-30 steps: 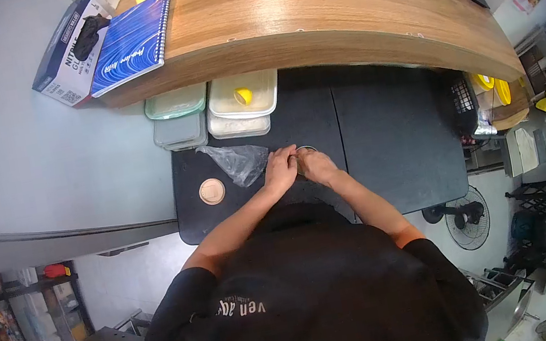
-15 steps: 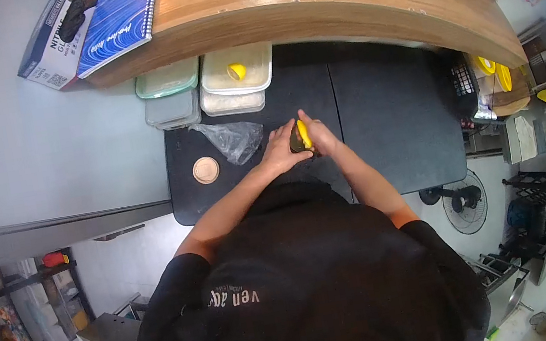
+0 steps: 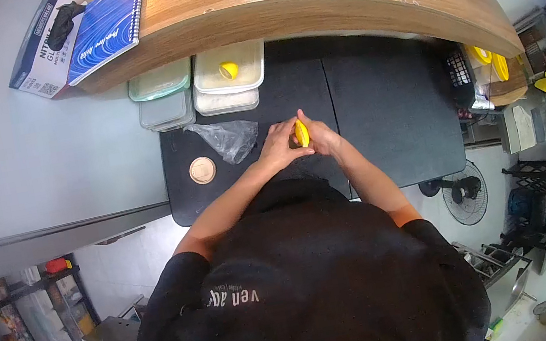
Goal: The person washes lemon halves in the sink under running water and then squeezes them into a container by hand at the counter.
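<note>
A yellow lemon piece [image 3: 302, 133] is pinched in my right hand [image 3: 320, 136], over the black table [image 3: 397, 135]. Close against it on the left is my left hand [image 3: 278, 148], its fingers curved round something I cannot make out beneath the lemon. A crumpled clear plastic bag [image 3: 230, 139] lies left of my left hand. Farther left on the table is a round pale lid [image 3: 202, 170]. Another lemon half [image 3: 229, 70] rests on a white-lidded container [image 3: 250, 77] at the back.
A wooden shelf [image 3: 276, 14] arches over the table's back edge, with a blue notebook [image 3: 108, 28] and a glove box [image 3: 45, 60] at its left. More containers [image 3: 165, 109] stand at the back left. A black basket [image 3: 460, 70] is at the right; a person sits at lower left.
The lemon piece has come into sight between my hands, upright in my right hand. Both hands were pressed together over an object one second ago. The camera view has shifted slightly.
</note>
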### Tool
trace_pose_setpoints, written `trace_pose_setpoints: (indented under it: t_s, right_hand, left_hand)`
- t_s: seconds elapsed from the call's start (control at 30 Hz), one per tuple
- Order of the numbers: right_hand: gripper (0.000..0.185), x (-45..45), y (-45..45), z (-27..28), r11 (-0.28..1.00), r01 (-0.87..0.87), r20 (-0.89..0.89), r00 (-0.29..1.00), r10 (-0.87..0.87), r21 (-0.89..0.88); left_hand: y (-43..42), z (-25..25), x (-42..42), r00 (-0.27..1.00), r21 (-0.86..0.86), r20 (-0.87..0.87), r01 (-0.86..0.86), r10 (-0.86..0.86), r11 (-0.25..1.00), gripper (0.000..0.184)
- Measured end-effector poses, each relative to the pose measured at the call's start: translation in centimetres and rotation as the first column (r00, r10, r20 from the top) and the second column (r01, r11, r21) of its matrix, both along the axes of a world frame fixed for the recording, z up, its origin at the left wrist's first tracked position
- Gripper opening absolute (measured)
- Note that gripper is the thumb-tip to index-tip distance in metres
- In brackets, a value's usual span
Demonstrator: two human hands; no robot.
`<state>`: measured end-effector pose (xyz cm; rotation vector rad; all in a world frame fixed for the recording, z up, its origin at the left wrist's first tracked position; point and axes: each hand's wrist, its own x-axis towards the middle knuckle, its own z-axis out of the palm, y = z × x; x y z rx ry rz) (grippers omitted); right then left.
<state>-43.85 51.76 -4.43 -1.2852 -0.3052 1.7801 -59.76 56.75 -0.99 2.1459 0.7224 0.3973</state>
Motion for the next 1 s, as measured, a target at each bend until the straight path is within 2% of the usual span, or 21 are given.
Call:
trace_pose_setpoints:
  t_s: [0.07, 0.17, 0.23, 0.33, 0.47, 0.53, 0.67, 0.73, 0.87, 0.93, 0.97, 1.0]
  right_hand:
    - [0.057, -0.5, 0.0, 0.1, 1.0, 0.028, -0.026, 0.999, -0.027, 0.004]
    - [0.058, -0.6, 0.1, 1.1, 0.998, 0.06, -0.039, 0.997, -0.062, -0.037]
    - [0.057, -0.4, -0.1, 2.4, 0.998, -0.056, 0.031, 0.998, 0.057, -0.021]
    - [0.057, -0.2, 0.3, 0.2, 1.0, -0.019, 0.041, 0.999, 0.019, 0.008]
    - [0.058, 0.3, -0.1, 0.8, 0.994, -0.092, 0.008, 0.996, 0.092, 0.056]
    - [0.054, 0.6, -0.3, 0.5, 0.991, -0.107, -0.043, 0.993, 0.111, 0.075]
    - [0.042, 0.8, -0.6, 0.8, 0.985, -0.111, -0.003, 0.994, 0.112, 0.134]
    - [0.03, 1.2, -0.8, 0.6, 0.983, -0.092, -0.031, 0.995, 0.098, 0.161]
    - [0.03, 1.9, -1.0, 0.5, 0.976, -0.092, -0.052, 0.993, 0.105, 0.198]
    - [0.025, 2.3, -0.8, -1.5, 0.983, -0.141, 0.263, 0.959, 0.105, 0.12]
    - [0.025, 2.2, -0.8, -1.0, 0.983, -0.14, 0.262, 0.959, 0.105, 0.12]
    - [0.024, 2.1, -0.7, -0.5, 0.974, -0.195, 0.454, 0.882, 0.124, 0.113]
  left_hand:
    - [0.0, 0.2, 0.0, 1.0, -0.01, 0.004, 0.005, -0.005, 1.0, 0.086]
    - [0.3, -0.7, 0.0, 0.998, 0.079, 0.061, 0.02, -0.024, 0.997, 0.082]
    - [0.5, -1.5, 0.0, 0.996, 0.109, 0.091, 0.004, -0.014, 0.994, 0.077]
    - [0.3, -0.9, -0.1, 0.991, 0.093, 0.133, -0.042, 0.029, 0.995, 0.071]
    - [0.3, -0.9, -0.1, 0.989, 0.101, 0.117, -0.097, 0.086, 0.99, 0.066]
    - [0.4, -0.8, -0.2, 0.993, 0.078, 0.052, -0.111, 0.108, 0.991, 0.06]
    - [0.3, -0.9, 0.0, 0.988, 0.097, 0.087, -0.139, 0.13, 0.986, 0.059]
    - [0.4, -0.8, 0.0, 0.986, 0.013, 0.093, -0.142, 0.14, 0.99, 0.064]
    - [0.4, -1.0, 0.0, 0.986, 0.003, 0.077, -0.15, 0.149, 0.989, 0.072]
    - [0.4, -1.0, 0.1, 0.987, -0.022, 0.078, -0.138, 0.14, 0.99, 0.077]
    - [0.4, -1.1, 0.1, 0.987, -0.022, 0.077, -0.138, 0.139, 0.99, 0.077]
    - [0.4, -1.2, 0.0, 0.989, -0.035, 0.088, -0.113, 0.115, 0.993, 0.076]
